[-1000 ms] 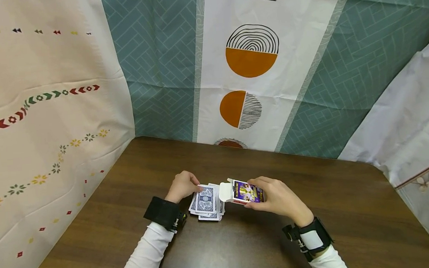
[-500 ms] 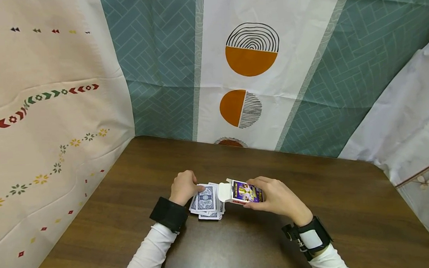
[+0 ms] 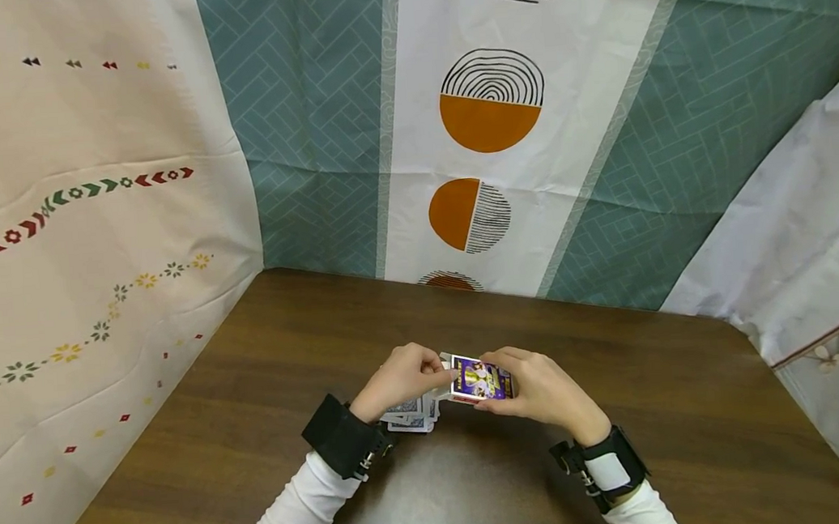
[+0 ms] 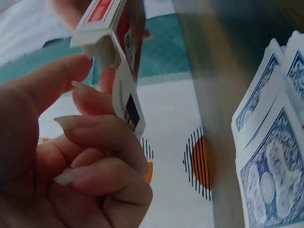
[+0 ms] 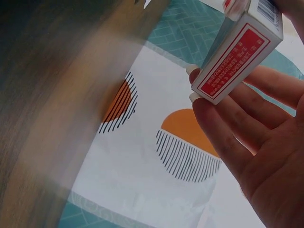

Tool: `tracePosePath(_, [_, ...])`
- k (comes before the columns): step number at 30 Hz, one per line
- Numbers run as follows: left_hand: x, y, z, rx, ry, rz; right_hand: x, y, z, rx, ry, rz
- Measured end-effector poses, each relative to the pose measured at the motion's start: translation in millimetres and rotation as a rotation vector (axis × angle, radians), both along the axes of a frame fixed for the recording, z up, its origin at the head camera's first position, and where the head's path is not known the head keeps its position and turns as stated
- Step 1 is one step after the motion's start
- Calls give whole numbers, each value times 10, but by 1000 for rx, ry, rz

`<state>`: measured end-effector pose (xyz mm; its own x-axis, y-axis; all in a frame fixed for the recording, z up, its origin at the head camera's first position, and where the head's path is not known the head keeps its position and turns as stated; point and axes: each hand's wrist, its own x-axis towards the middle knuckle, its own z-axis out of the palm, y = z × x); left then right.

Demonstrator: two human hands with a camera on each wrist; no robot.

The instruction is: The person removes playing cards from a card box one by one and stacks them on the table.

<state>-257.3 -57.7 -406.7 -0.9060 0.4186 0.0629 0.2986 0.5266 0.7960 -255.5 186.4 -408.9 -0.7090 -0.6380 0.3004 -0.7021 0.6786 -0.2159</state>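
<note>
A purple and yellow playing-card box (image 3: 480,378) lies across the middle of the head view, with my right hand (image 3: 545,387) gripping it by its right end between thumb and fingers. Its white end flap (image 4: 127,102) hangs out on the left. My left hand (image 3: 407,376) is at that open end, its fingertips at the opening and beside the flap. In the left wrist view the thumb and fingers stand apart, and no card shows between them. Blue-backed playing cards (image 3: 416,416) lie in a loose pile on the table, partly hidden under the left hand.
The brown wooden table (image 3: 285,328) spreads around the hands. A patterned cloth (image 3: 487,184) hangs along its back edge. Cream cloth (image 3: 99,276) closes off the left side and white cloth (image 3: 810,210) the right.
My left hand has moved right, from the left edge of the card pile to the box's open end, and now covers part of the pile. The right hand and box have barely moved.
</note>
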Motion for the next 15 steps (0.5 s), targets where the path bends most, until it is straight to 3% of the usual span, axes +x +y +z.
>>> tracePosePath(7, [41, 48, -28, 23, -54, 58, 12, 6, -13, 2, 8, -5])
tracePosePath(15, [24, 75, -92, -24, -5, 37, 20, -19, 17, -10, 58, 19])
